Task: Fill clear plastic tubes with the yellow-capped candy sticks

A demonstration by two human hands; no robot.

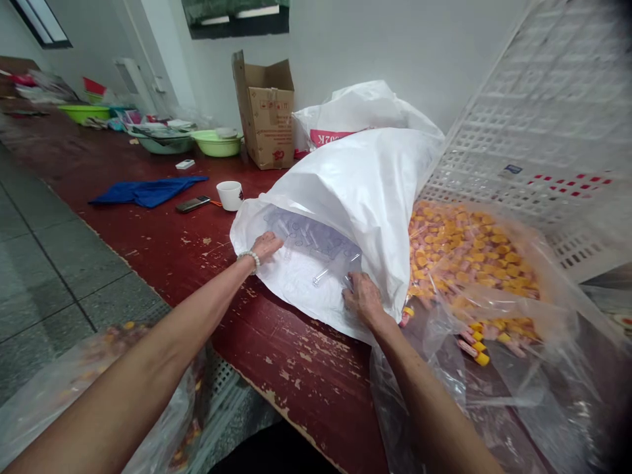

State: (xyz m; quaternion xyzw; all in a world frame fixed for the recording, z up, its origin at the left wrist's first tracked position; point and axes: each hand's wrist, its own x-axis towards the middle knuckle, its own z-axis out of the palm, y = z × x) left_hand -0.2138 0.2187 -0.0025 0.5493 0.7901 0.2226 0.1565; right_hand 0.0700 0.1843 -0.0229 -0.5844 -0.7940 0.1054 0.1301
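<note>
Curled fingers of the right hand point(364, 297) sit at the lower inner side of a white sack point(355, 178), with something clear beside the fingertips; I cannot tell whether they pinch it or only rest against it. Across the mouth, the left hand point(267, 247) reaches in over the lip, fingers loosely bent inward, and whether they grip anything is likewise unclear. The sack lies on its side on the red table point(316, 368), its opening turned to the person, presumably so both hands can get inside easily; their spread to either side probably also helps hold the mouth wide. Clear tubes point(309, 236) lie deeper in, beyond the fingertips and between the two hands. One loose tube point(323, 273) rests nearer the opening on the white lining, just left of the right hand and well apart from the left. Yellow-capped pieces point(464, 250) are heaped right of the sack.
</note>
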